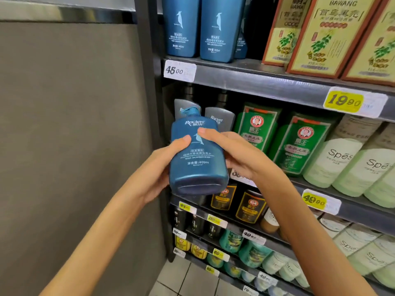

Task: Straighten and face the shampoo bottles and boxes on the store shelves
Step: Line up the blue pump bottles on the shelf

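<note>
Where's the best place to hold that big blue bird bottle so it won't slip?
Hold the blue bottle around the middle of its body, coming in from both sides, as the left hand and right hand do, thumbs on the label. The body is wide and smooth; the pump on top looks too thin to carry it.

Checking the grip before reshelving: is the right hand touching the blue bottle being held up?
Touching. In the head view the right hand grips the blue bottle, its thumb lying on the bottle's front face.
</note>
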